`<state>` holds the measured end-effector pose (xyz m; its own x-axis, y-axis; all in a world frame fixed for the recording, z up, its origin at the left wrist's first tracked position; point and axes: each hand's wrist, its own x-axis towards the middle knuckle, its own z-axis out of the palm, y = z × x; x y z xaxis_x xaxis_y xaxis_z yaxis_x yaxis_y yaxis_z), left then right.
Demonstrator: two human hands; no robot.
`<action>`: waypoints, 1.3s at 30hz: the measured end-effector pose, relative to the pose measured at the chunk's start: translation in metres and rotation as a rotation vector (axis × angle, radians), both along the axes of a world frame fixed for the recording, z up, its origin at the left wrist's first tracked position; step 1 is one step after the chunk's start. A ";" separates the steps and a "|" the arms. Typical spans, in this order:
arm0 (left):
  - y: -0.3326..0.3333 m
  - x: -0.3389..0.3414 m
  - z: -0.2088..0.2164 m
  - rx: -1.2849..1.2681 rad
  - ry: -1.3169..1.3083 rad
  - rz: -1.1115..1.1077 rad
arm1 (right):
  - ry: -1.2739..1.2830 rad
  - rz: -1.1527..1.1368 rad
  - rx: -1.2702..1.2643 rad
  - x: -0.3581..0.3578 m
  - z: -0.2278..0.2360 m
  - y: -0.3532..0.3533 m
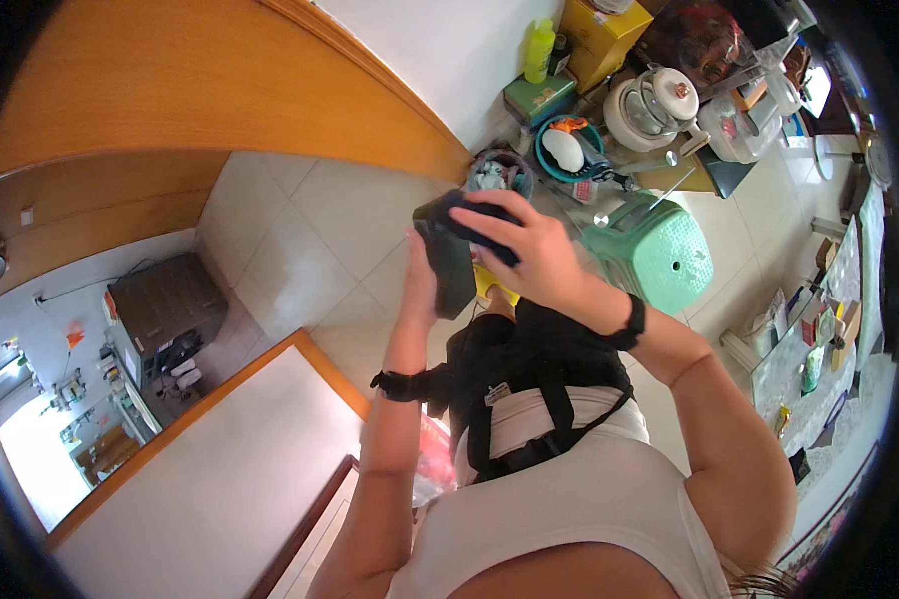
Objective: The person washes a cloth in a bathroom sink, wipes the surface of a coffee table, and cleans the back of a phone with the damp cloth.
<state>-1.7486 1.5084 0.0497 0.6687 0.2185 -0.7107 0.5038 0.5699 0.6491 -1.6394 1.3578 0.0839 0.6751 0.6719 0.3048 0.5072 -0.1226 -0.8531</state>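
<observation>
In front of my body, above the tiled floor, my left hand grips a long, dark grey-black object with flat sides, perhaps a shoe; its exact kind is not clear. My right hand holds a dark navy-black piece against the upper right side of that object, its fingers stretched over it. Whether this piece is a cloth, a brush or part of the same object I cannot tell. Both hands are close together, and the right one is slightly blurred.
A mint-green plastic stool stands to the right. Beyond my hands are a waste bin, a teal basin and a cream pot. An orange wooden door rises at the far left; a white, wood-edged partition is nearer.
</observation>
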 end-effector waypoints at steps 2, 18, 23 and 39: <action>-0.019 0.008 0.006 0.228 0.001 0.077 | -0.090 0.072 0.007 -0.008 -0.008 0.012; 0.006 -0.024 -0.012 -0.590 -0.312 0.207 | 0.282 -0.041 -0.134 -0.004 -0.068 -0.028; 0.022 -0.044 -0.049 -0.418 -0.099 0.025 | 0.226 -0.064 -0.071 0.000 -0.042 -0.027; 0.007 -0.019 -0.022 0.164 0.108 0.010 | -0.209 0.323 -0.141 -0.029 -0.033 -0.005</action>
